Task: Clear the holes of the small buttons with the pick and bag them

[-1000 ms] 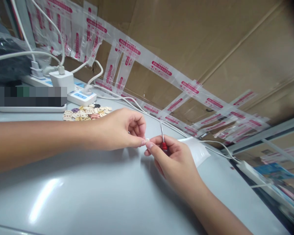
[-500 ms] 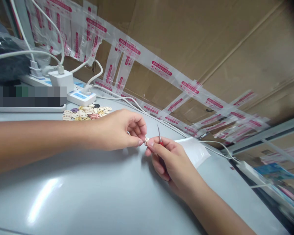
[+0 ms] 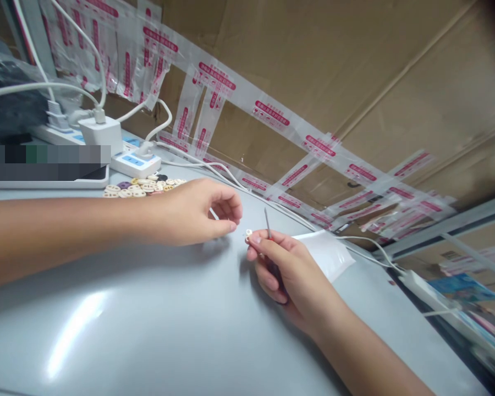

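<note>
My right hand [image 3: 286, 264] pinches a small pale bead-like piece [image 3: 248, 233] between thumb and forefinger. The same hand also holds a slim pointed metal tool [image 3: 267, 223] with a red part at its base; its tip points up and most of its handle is hidden in the palm. Up and to the left, apart from the piece, is my left hand [image 3: 206, 212]. Its fingers are curled and the thumb lies close to them; whatever is between them is too small to make out. Behind the left wrist lies a pile of oval button-like pieces [image 3: 137, 191], mostly cream.
A white plastic sheet or bag [image 3: 328, 256] lies beyond my right hand on the grey table [image 3: 169, 330]. Power strips [image 3: 136, 163] with a white plug adapter [image 3: 102, 135] and cables stand at the back left. Taped cardboard [image 3: 313, 66] forms the back wall.
My left hand has drawn away from the small pale piece, up and slightly left, leaving a gap. My right hand stays nearly still with the piece and the tool.
</note>
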